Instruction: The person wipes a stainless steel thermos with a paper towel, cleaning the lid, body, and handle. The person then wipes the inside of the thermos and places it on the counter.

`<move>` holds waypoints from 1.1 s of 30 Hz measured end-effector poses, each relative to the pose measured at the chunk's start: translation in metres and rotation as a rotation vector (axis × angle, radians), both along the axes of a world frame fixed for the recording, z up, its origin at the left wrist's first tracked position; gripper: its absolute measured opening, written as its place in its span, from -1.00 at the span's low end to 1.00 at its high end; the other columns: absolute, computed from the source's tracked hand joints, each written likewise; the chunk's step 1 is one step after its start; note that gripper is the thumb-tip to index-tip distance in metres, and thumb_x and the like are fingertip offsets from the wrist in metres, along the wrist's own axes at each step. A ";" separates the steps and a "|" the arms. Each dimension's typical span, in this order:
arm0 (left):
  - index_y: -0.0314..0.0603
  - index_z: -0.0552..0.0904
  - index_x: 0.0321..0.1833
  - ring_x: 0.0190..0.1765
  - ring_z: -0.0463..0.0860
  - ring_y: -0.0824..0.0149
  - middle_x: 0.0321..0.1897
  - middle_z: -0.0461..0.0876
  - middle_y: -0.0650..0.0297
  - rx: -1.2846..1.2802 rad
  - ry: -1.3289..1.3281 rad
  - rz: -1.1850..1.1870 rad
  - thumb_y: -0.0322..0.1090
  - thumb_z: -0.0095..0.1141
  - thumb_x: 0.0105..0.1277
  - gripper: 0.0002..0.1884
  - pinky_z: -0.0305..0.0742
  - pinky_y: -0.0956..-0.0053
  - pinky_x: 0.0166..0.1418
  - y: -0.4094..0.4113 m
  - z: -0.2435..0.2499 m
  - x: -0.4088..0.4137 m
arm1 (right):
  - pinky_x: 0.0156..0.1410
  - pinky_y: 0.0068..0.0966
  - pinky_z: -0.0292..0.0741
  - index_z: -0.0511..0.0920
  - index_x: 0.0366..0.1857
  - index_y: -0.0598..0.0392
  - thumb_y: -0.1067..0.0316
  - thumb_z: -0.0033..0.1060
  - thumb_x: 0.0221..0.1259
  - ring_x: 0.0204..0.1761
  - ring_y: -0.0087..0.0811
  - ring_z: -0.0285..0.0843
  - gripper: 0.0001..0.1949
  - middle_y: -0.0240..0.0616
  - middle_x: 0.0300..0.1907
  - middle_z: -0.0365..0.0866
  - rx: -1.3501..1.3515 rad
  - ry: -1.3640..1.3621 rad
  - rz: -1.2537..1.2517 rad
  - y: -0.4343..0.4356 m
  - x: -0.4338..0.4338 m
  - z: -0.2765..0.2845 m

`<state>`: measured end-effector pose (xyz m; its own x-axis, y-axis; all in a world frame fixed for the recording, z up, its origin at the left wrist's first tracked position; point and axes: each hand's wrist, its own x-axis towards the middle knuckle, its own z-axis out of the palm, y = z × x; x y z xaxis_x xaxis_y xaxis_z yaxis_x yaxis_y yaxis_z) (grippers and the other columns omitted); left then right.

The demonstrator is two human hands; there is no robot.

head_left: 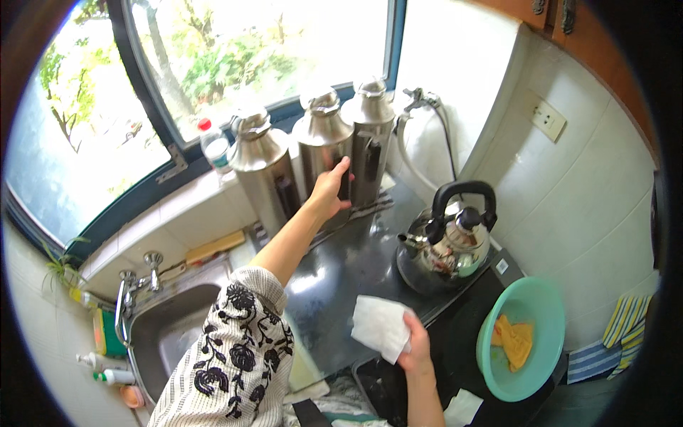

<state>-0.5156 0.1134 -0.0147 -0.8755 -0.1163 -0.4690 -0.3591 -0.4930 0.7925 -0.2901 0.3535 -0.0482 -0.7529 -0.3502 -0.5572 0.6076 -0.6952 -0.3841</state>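
Note:
My left hand (332, 188) reaches across the counter to the middle stainless-steel vacuum flask (324, 131). Its fingers are around the flask's black side handle, partly hidden by the hand. Another steel flask (260, 160) stands to the left, and a third flask (369, 115) is behind to the right. All are upright. In my right hand (416, 344) is a folded white paper or cloth wipe (380, 325), held above the dark countertop (341, 283). Right of the flasks sits a shiny whistling kettle (445, 248) with a black handle.
A steel sink (176, 320) with a tap (153, 264) lies left. At right, a green plastic basin (488, 347) holds a yellow cloth (515, 341). A plastic bottle (216, 149) stands on the sill. A hose (408, 147) hangs behind the kettle. Another white wipe (463, 408) lies near the front.

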 end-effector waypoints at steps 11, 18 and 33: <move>-0.12 0.43 -0.50 -0.22 0.50 0.33 -0.58 0.41 0.30 0.014 0.290 0.047 -0.18 -0.06 0.25 -0.77 0.37 0.03 -0.13 0.008 0.025 0.043 | 0.22 -0.29 0.35 0.37 0.03 0.13 0.26 -0.15 0.23 0.07 -0.20 0.47 -0.67 -0.12 0.03 0.50 0.026 0.106 -0.118 0.009 0.015 0.010; -0.22 0.40 -0.57 -0.29 0.49 0.27 -0.60 0.39 0.23 0.064 0.340 -0.139 -0.26 -0.07 0.24 -0.75 0.46 0.27 -0.19 -0.018 0.073 0.178 | 0.23 -0.28 0.36 0.36 0.07 0.15 0.24 -0.22 0.27 0.08 -0.21 0.47 -0.65 -0.11 0.05 0.49 -0.006 0.172 -0.092 0.002 0.034 0.027; -0.27 0.40 -0.58 -0.47 0.38 0.42 -0.62 0.37 0.28 -0.005 0.239 -0.196 -0.31 -0.06 0.22 -0.76 0.51 0.37 -0.18 -0.075 0.047 0.371 | 0.22 -0.27 0.40 0.41 0.07 0.27 0.15 -0.25 0.30 0.05 -0.19 0.52 -0.56 -0.07 0.03 0.53 -0.074 0.127 -0.060 -0.019 0.078 0.027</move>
<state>-0.1448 0.0384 0.0324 -0.9669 0.0640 -0.2471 -0.2503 -0.4283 0.8683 -0.2123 0.3344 -0.0211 -0.8364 -0.3391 -0.4307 0.5140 -0.7583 -0.4011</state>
